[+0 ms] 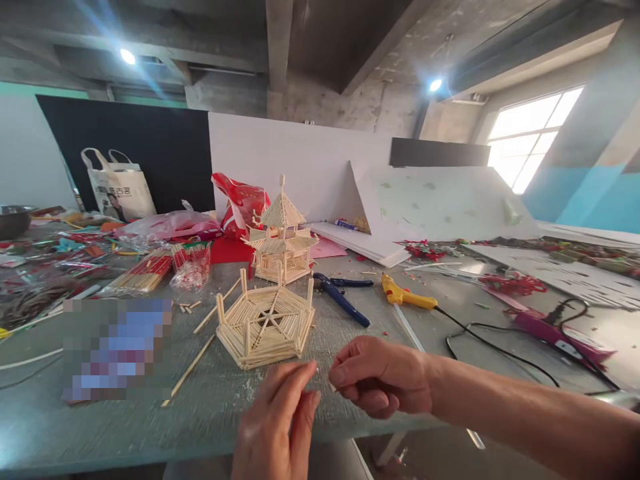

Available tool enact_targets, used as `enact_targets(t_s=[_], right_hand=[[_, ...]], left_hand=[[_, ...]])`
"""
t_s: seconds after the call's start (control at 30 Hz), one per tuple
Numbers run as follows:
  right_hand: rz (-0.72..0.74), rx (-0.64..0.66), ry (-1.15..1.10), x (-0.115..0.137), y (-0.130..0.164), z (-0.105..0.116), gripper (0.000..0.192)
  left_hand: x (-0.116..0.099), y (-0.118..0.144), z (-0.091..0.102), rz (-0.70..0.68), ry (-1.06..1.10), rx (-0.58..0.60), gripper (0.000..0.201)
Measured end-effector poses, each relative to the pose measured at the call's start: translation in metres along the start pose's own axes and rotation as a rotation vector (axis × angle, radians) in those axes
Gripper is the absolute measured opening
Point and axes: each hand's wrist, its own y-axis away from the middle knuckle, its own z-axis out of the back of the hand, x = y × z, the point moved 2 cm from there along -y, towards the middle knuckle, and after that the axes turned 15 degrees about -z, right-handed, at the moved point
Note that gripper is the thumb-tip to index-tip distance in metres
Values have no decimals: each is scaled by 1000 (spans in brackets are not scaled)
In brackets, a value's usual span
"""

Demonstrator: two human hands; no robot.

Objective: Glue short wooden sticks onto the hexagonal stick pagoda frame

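Hexagonal base (264, 327) sits on table (210, 413) before pagoda (281, 233). Pliers (341, 298) and glue gun (407, 293) lie right; stick bundle (143, 273) left. Both hands (380, 377) near front edge.

A grey-green tabletop (125, 427) fills the foreground. Behind it a black panel (150, 153) stands just beside a white board (300, 160), with a pale sloped sheet (440, 200) leaning to the right. The ceiling (320, 40) is bare grey concrete with heavy beams, and two round lamps (128, 57) glare from it. At far right a bright window (530, 137) sits above a blue-painted wall (590, 200). The left wall (25, 153) is pale with a green band on top.
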Motion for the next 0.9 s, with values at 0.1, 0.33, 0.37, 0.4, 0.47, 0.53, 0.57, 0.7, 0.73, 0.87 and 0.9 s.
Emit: enact_targets(t_s=[0.1,0.33,0.37,0.4,0.47,0.53,0.57,0.7,0.73,0.87,0.9], right_hand=[[-3,50,-2,-7,11,-5,17],[126,-29,-72,-20,11,-12,14],[140,-64,-60,-21,7,-11,16],[153,-105,-42,-21,2,-8,18],[170,-189,-11,-18,-9,-1,23],[173,-239,1,-13,-20,7,23],[166,-248,6,-11,-24,10,23],[194,-246,32,0,-24,8,22],[230,-243,35,1,-20,4,22],[378,-236,74,0,-6,-23,29],[383,-241,94,-3,-6,-31,30]], left_hand=[[-3,-5,-9,18,92,41,27],[-18,-2,-6,92,143,46,24],[-18,0,-3,110,113,42,24],[-17,3,2,135,73,26,24],[-12,8,16,200,-23,-26,23],[-2,13,32,267,-121,-86,22],[4,14,41,300,-165,-104,22],[24,14,68,419,-276,-147,26],[26,12,72,454,-269,-169,27],[17,-2,68,617,84,-167,27],[11,-5,61,635,246,-127,27]])
